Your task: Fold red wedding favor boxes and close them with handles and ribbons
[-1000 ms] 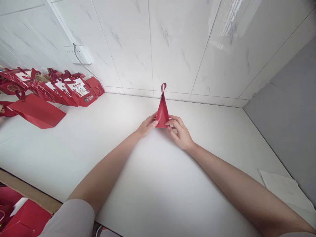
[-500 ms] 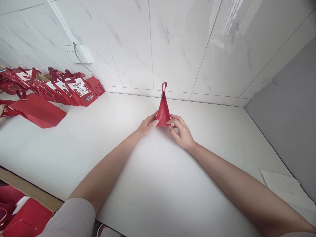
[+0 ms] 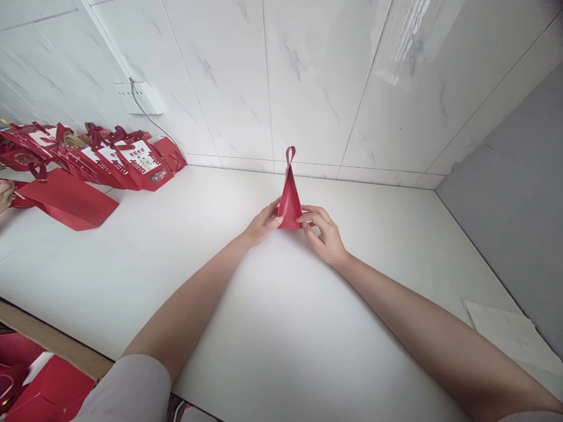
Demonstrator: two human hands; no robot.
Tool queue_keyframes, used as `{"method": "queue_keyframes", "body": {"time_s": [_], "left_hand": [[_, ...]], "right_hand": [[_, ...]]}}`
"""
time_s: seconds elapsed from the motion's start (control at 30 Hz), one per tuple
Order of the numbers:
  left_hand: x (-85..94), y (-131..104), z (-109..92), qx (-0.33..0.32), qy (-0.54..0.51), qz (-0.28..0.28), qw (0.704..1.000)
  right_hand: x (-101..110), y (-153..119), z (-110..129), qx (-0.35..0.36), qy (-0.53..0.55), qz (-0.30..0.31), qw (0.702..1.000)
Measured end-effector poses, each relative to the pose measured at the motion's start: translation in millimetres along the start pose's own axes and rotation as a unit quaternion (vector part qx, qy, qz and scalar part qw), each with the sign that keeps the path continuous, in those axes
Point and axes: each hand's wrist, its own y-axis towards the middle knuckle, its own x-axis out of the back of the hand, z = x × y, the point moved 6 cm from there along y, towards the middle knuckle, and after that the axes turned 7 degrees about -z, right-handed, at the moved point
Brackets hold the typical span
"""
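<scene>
A red paper gift bag (image 3: pixel 291 205) stands upright on the white table, its open triangular side facing me and a red loop handle (image 3: pixel 291 155) at its peak. My left hand (image 3: pixel 263 225) holds it by the left side, thumb at the lower front corner and fingers behind. On the other side, my right hand (image 3: pixel 323 234) has curled fingers against the bag's lower right edge, with the thumb just below them. The bag's far side and some of my left fingertips are hidden.
Several red gift bags (image 3: pixel 143 161) line the wall at left, beside a socket (image 3: pixel 138 98) with a cable. Nearer lies another red bag (image 3: pixel 73 198), with another person's hand (image 3: pixel 5 194) beyond it. A box (image 3: pixel 53 337) of red bags is below left; white sheets (image 3: pixel 505 331) lie right.
The bag's bottom edge sits very slightly nearer to me, and both my hands keep their places on it. At the far left, the other person's hand has come further into view.
</scene>
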Motion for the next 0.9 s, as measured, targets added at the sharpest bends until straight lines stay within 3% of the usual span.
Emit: {"method": "queue_keyframes", "body": {"time_s": [0.2,0.33,0.43,0.6,0.9], "left_hand": [[14.6,0.9,28.0,0.124,-0.048,-0.077,0.988],[14.9,2.1,23.5,0.098,0.01,-0.086,0.991],[18.1,-0.4,17.8,0.079,0.092,-0.122,0.985],[16.6,-6.8,5.6,0.015,0.142,-0.115,0.983],[12.8,-7.6,-10.6,-0.077,0.078,-0.102,0.989]], "right_hand": [[8.1,1.5,-9.1,-0.064,0.006,-0.08,0.995],[8.3,0.0,-44.0,-0.202,0.025,-0.097,0.974],[3.7,-1.4,-63.4,-0.259,0.049,-0.067,0.962],[9.7,1.1,-61.4,-0.229,0.024,-0.101,0.968],[23.3,1.6,-27.1,-0.154,0.019,-0.203,0.967]]}}
